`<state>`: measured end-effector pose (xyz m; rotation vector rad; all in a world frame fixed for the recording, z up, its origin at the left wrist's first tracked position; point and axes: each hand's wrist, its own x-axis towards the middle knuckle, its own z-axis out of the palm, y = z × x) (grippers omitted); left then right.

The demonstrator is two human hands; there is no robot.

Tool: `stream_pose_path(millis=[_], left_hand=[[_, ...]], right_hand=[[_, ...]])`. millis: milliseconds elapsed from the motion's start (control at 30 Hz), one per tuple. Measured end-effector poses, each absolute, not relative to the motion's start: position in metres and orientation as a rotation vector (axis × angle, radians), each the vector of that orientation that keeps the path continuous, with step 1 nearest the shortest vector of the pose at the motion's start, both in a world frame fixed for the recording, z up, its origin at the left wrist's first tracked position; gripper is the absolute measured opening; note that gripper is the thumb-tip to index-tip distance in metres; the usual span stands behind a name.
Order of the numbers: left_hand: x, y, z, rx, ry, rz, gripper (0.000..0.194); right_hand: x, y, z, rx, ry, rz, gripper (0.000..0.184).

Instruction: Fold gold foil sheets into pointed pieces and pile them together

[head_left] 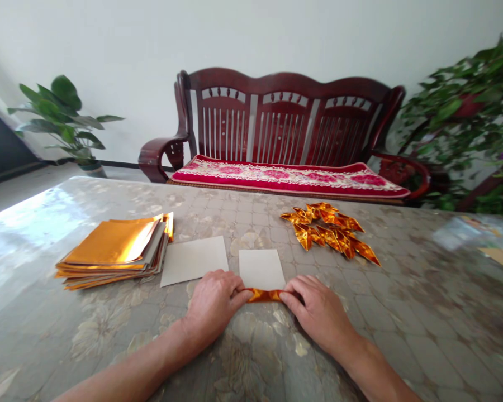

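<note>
A sheet of gold foil paper (260, 267) lies grey side up in front of me, its near edge turned over into a narrow gold band. My left hand (218, 296) pinches the left end of that band between thumb and fingers. At the opposite end, my right hand (314, 304) grips it the same way. Left of the sheet, another loose paper (197, 261) rests with its pale side up, close to my left knuckles. Beyond it sits a stack of gold foil paper (111, 243). Several folded gold foil pieces (331, 229) lie clustered at the back right.
A patterned cover spreads over the table (121, 346). Clear plastic packaging (473, 233) lies at the right edge. Past the table stands a dark red wooden bench (280, 123) with a floral cushion (289, 177), between a potted plant (67, 123) and a leafy plant (465, 123).
</note>
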<state>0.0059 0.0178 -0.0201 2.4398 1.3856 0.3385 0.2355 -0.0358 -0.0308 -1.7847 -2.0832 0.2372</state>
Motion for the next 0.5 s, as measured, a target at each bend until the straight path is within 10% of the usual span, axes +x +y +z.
stream_pose_path(millis=[500], left_hand=[[0.0064, 0.0166, -0.0187, 2.543, 1.416, 0.223, 0.029]], right_hand=[[0.2362, -0.0269, -0.0309, -1.739, -2.316, -0.034, 0.031]])
